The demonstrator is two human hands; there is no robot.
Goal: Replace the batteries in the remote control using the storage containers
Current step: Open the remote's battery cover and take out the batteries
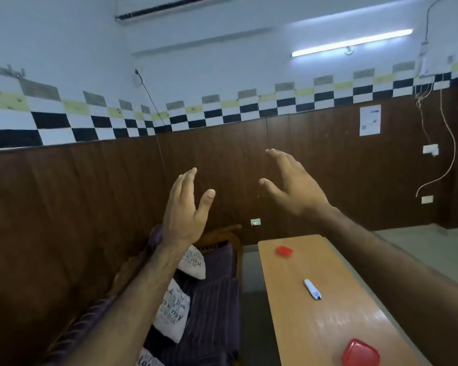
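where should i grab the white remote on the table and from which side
Pinch the slim white remote control across its long edges near the middle, coming from above. It lies flat on the wooden table with bare surface around it.

Room's got dark wood paneling under a checkered tile band, a lit tube light up high, and a purple sofa beside the wooden table.

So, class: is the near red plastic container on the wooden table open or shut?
Shut: the near red plastic container has its lid on; nothing inside shows.
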